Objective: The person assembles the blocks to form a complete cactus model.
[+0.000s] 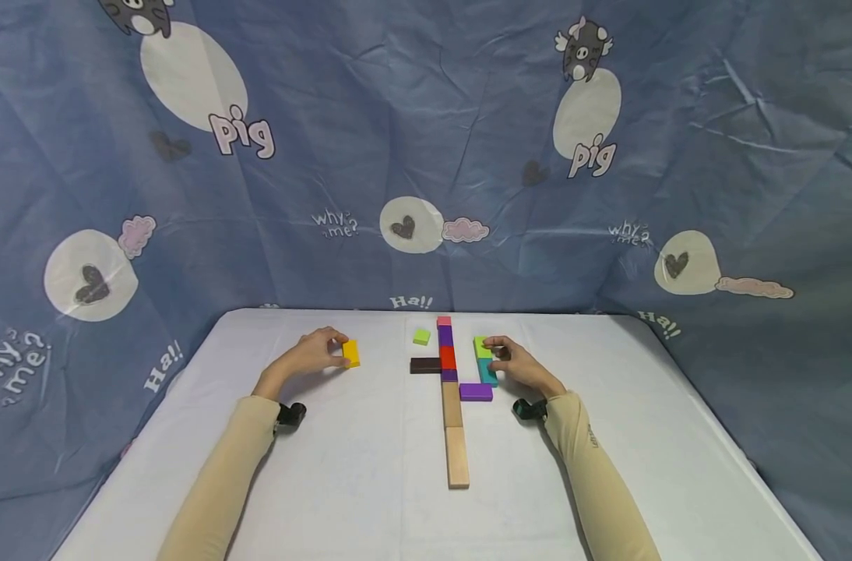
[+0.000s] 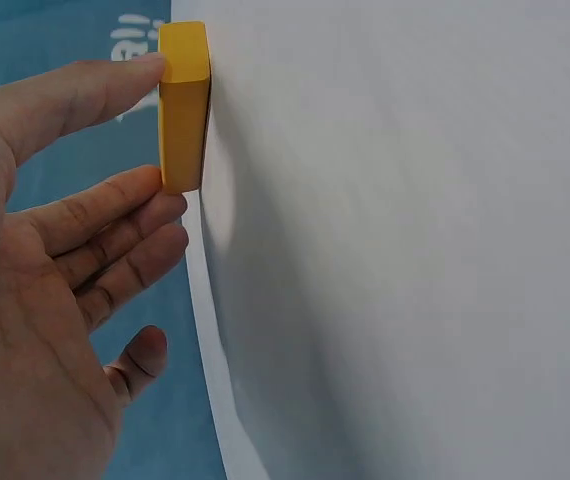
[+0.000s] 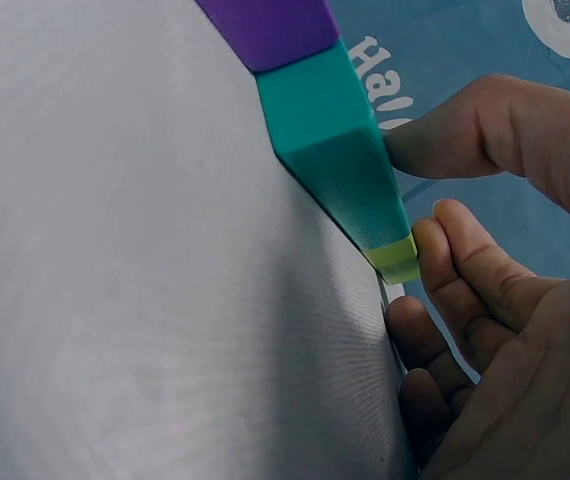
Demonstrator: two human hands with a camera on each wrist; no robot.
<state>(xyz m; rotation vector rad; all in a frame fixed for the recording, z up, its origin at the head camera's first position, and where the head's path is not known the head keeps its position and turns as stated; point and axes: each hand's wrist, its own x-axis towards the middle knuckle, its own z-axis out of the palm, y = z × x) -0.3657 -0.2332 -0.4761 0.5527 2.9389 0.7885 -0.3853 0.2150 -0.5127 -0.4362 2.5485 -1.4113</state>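
Note:
My left hand pinches a yellow block between thumb and fingertips, near the left of the table. In the left wrist view the block stands along the edge of the white surface. At the right, my right hand has its thumb against a teal block and its fingertips at a lime green block. These two blocks lie end to end. A purple block sits crosswise at the teal block's near end. Part of the lime block is hidden behind the fingers.
A row of pink, purple, red and plain wooden blocks runs down the middle of the white table. A dark brown block juts left from it. A small lime green block lies alone nearby. Patterned blue cloth hangs behind.

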